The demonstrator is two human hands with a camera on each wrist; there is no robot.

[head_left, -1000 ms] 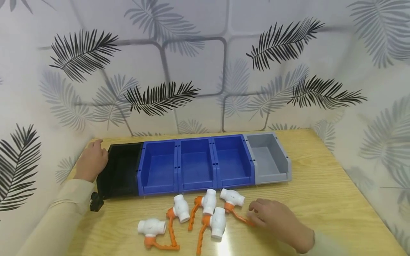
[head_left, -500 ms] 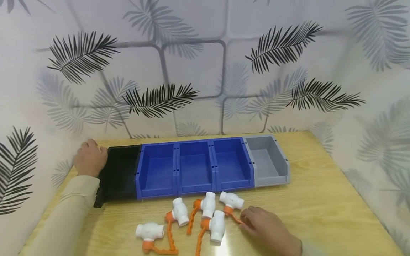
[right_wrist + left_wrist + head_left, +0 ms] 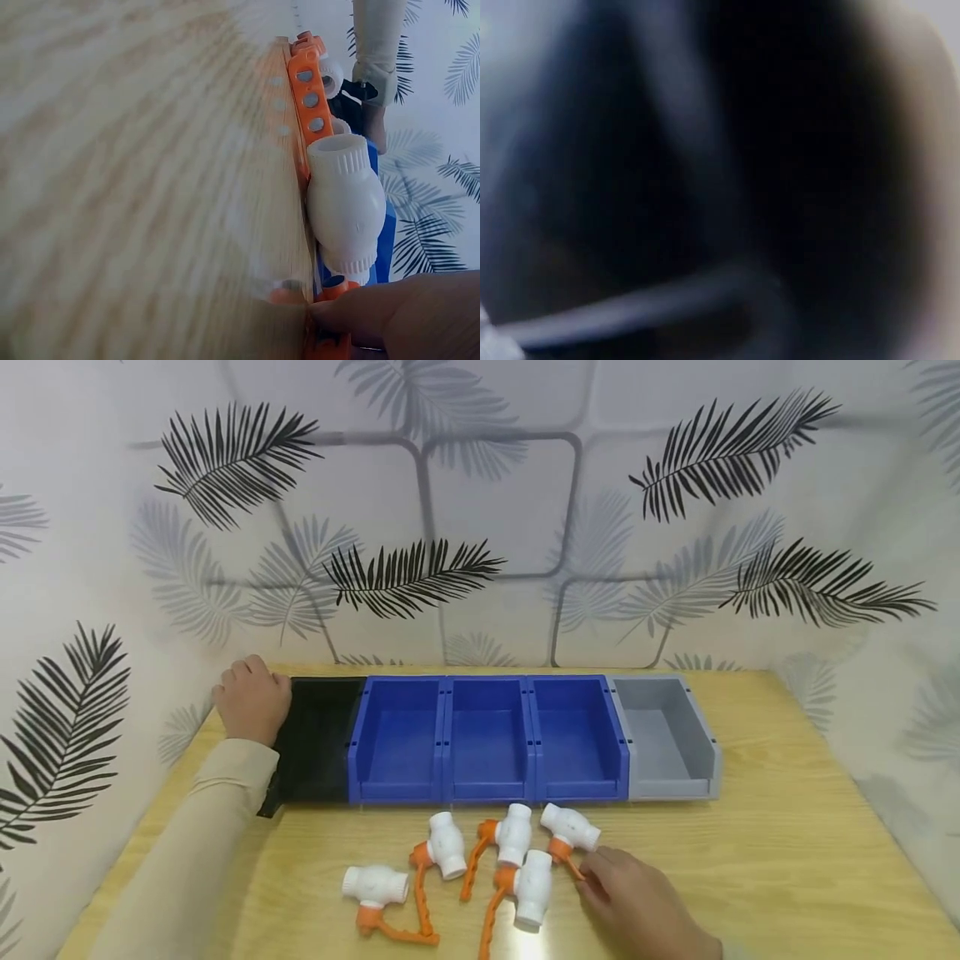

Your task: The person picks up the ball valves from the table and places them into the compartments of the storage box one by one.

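Observation:
Several white ball valves with orange lever handles lie on the wooden table point(image 3: 787, 810). The rightmost valve point(image 3: 572, 827) is beside my right hand point(image 3: 641, 902), whose thumb and fingers pinch its orange handle point(image 3: 337, 341) low over the table. In the right wrist view another white valve point(image 3: 349, 202) lies just past the fingers. My left hand point(image 3: 251, 700) rests at the left rim of the black bin point(image 3: 318, 739). Its fingertips are hidden. The left wrist view is dark and blurred, showing only the bin's dark walls point(image 3: 697, 135) up close.
To the right of the black bin, three blue bins point(image 3: 487, 789) and a grey bin point(image 3: 671, 789) stand side by side in one row. A leaf-patterned wall covering point(image 3: 487, 510) rises behind. Other valves point(image 3: 375, 885) lie left of my right hand.
My right hand has closed in on the rightmost valve and now takes its handle. My left hand's raised finger has lowered at the black bin's rim. The head view has shifted.

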